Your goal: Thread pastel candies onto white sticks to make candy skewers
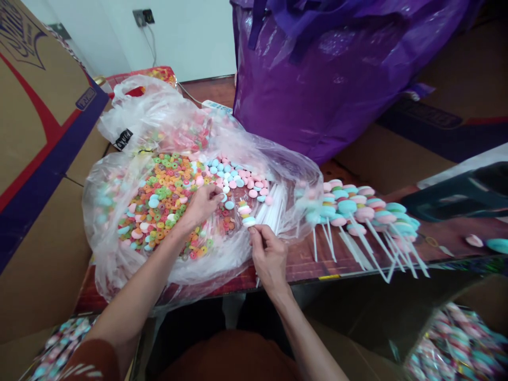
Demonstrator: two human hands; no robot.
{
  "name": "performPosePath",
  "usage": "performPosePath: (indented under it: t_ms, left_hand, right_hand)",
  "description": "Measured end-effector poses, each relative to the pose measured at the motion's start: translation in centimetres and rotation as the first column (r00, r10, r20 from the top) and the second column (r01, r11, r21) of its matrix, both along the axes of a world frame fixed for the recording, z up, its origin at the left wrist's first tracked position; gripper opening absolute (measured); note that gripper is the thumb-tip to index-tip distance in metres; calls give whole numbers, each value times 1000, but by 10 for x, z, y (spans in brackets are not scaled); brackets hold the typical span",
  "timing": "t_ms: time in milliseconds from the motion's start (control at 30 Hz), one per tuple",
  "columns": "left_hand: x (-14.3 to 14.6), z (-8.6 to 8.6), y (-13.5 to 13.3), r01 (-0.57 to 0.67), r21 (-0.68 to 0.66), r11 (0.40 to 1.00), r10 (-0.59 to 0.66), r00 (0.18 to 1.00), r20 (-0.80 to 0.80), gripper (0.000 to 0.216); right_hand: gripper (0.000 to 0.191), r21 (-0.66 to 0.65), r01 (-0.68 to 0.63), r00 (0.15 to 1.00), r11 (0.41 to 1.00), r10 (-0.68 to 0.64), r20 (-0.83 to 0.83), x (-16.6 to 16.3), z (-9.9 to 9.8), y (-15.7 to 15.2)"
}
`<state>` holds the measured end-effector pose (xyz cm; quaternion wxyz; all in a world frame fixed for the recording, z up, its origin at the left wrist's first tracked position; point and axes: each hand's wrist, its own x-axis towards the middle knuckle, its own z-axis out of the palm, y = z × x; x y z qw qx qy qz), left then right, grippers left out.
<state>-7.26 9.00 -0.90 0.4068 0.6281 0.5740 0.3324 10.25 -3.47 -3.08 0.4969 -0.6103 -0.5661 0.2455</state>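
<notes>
My right hand (270, 256) is closed around a stick below a candy skewer (246, 214), threaded with pastel discs and gummy rings. To its left, my left hand (204, 205) pinches at a pale blue candy disc (224, 197) with thumb and fingers together. Both hands are over an opened clear plastic bag (222, 262). Inside it lie many colourful gummy rings (166, 185), with pink, blue and white candy discs (252, 182) beyond my fingers. White sticks (273, 203) form a bundle at the bag's right side.
Several candy skewers (365, 209) are piled right of the bag, sticks toward the table's front edge. A big purple bag (317, 79) rises behind. Cardboard boxes (35, 132) flank the table, and an open box of wrapped candy (456, 344) sits low at right.
</notes>
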Motion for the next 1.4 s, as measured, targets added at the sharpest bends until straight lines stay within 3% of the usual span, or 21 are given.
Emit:
performPosePath:
  t_ms: [100,233,400,667,800,900,967,1067,1200,1400]
  left_hand:
    - [5,-1,0,20,-66,998,-17,999,52,6]
    - [17,3,-5,70,-121,990,-83,991,-102,8]
    - [22,7,-9,94,-34,995,-100,955,-279,8]
    - [18,5,-19,294,97,951,-221,865,-450,14]
    - [15,2,-23,248,105,963,-216,944,-251,21]
    - [13,-1,-24,55,60,997,-59,995,80,13]
    - [12,-2,-25,-42,0,999,40,955,294,21]
    - [11,-2,-28,-50,-76,996,81,868,489,34]
    - [14,-2,-33,-67,-96,993,111,800,590,39]
    - [15,-3,-36,-47,-93,995,95,768,633,36]
  right_hand:
    - [25,-1,-2,1000,1000,2,4,0,0,0]
    - [24,0,-1,1000,1000,1,8,0,-1,0]
    - [24,12,6,1000,1000,-6,18,0,-2,0]
    - [24,13,2,1000,1000,-3,28,-1,0,1]
    - [22,21,13,1000,1000,-13,-3,-1,-1,0]
    - [22,19,-12,998,1000,13,-63,-1,-2,-1]
    - [22,7,-62,993,998,62,-102,-2,-2,-1]
    - [23,0,-133,986,991,133,-103,-2,0,-1]
    - [24,10,-180,982,984,180,-55,-4,3,0]
    - [23,19,-169,985,985,170,-38,-4,0,-1]
